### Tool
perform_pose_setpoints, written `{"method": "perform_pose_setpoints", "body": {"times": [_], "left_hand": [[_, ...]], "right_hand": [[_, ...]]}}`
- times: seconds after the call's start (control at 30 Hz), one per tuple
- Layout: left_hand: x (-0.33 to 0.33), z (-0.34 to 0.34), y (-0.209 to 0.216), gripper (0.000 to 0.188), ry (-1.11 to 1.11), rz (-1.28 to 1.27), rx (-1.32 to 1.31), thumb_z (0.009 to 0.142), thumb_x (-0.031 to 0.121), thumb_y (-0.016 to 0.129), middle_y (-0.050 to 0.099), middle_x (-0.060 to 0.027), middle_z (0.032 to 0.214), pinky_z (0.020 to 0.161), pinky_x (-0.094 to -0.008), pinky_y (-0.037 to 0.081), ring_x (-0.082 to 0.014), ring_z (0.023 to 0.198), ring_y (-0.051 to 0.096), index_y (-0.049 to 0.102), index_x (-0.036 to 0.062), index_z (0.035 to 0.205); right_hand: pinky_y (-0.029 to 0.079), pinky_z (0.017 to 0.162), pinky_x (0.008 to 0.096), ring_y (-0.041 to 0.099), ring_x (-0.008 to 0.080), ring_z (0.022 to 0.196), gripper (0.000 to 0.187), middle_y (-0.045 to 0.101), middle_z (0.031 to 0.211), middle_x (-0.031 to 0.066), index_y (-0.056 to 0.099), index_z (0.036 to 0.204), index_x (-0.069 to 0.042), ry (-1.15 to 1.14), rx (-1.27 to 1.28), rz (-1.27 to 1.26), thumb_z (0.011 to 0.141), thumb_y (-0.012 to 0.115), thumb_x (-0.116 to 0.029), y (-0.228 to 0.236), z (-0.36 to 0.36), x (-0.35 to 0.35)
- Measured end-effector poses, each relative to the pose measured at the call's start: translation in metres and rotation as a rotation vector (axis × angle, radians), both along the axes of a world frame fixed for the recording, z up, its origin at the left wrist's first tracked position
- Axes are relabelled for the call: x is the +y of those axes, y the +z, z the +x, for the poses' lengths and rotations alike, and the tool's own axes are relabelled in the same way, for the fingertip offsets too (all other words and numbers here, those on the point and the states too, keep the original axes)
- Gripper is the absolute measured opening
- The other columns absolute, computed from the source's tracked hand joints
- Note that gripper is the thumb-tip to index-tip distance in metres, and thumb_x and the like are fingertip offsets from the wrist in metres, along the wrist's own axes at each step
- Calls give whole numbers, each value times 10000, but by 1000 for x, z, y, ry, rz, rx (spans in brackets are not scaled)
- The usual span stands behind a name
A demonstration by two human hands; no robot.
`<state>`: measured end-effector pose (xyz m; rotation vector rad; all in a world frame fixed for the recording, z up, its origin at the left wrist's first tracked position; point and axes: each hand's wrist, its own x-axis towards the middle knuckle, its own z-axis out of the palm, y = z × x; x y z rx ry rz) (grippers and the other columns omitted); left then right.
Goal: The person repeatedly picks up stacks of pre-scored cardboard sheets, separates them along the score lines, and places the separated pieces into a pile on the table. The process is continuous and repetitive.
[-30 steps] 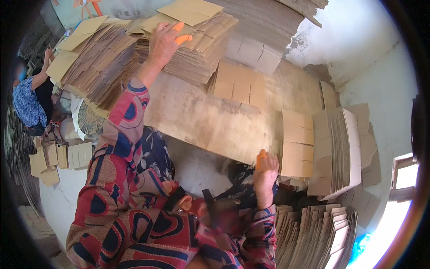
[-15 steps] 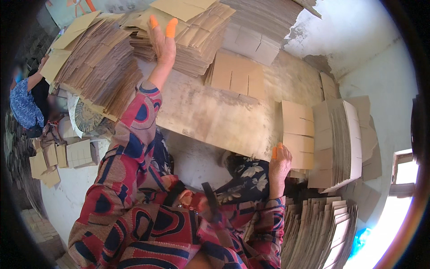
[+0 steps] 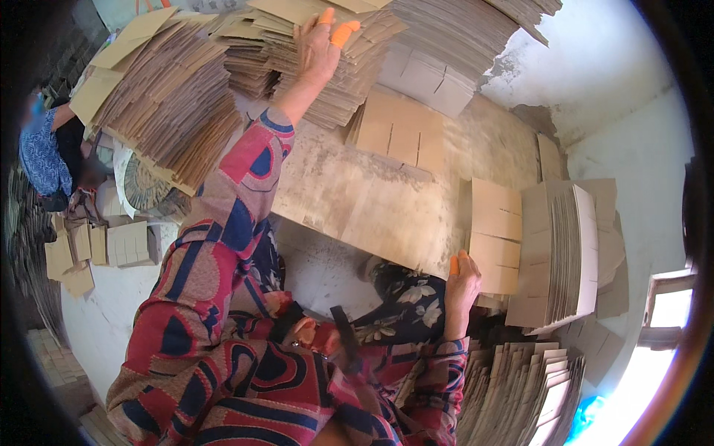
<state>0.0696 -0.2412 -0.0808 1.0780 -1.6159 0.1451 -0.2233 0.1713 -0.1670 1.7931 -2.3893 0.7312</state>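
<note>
Desk (image 3: pixel 357 208): stained pale board, running between the left and right fingers.
Left fingers (image 3: pixel 344 34): two capped in orange, spread apart — over the tall cardboard stack (image 3: pixel 327 108).
Right fingers (image 3: pixel 454 266): bunched close together, one orange cap; cannot tell whether they hold anything.
Flat cardboard pile (image 3: pixel 496 212): just right of the right fingers.
Leaning cardboard stack (image 3: pixel 163 97): left of the left fingers.
Co-worker (image 3: pixel 46 160): well left of both — blue patterned top.

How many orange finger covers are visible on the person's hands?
3: two orange finger covers on the left hand, a third cover on the right hand; another may be hidden there.
</note>
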Motion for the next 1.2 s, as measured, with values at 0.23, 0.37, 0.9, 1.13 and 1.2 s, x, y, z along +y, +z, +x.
{"method": "perform_pose_setpoints", "body": {"times": [0.23,0.37,0.9,1.13,1.2], "left_hand": [[-6,3,-12,395,116,-132,-92,858,284,649,664,-84,1056,1002,-427,315,-280,1147,486,641,79,1195],[6,4,-8,353,166,-137,-160,844,276,657,662,-86,1054,989,-437,323,-286,1123,490,674,90,1144],[81,37,-1,650,-72,69,895,884,415,650,399,-131,1439,1059,-370,289,-267,1247,398,451,24,1364],[81,79,-184,617,-139,966,1322,853,405,673,514,-132,1148,823,-339,519,-242,949,558,437,42,1293],[87,73,-223,325,-368,804,1206,943,288,556,571,-129,1046,767,-336,545,-220,832,576,510,77,1185]], "right_hand": [[489,743,434,616,359,791,185,646,863,189,626,1011,17,8,-5,13,864,630,-96,-1,0,-3],[495,744,435,626,367,799,179,655,869,202,633,994,23,7,-3,-14,856,637,-91,-4,-4,-2],[426,946,459,574,355,1086,464,608,1148,214,532,1252,6,15,234,-98,855,683,-183,3,10,-23],[112,1091,667,156,450,1411,933,213,1526,221,269,1491,-111,477,197,-287,782,691,-548,97,131,-171],[120,1054,720,116,489,1404,984,169,1527,246,194,1511,-134,520,217,-314,769,715,-515,110,150,-218]]}}
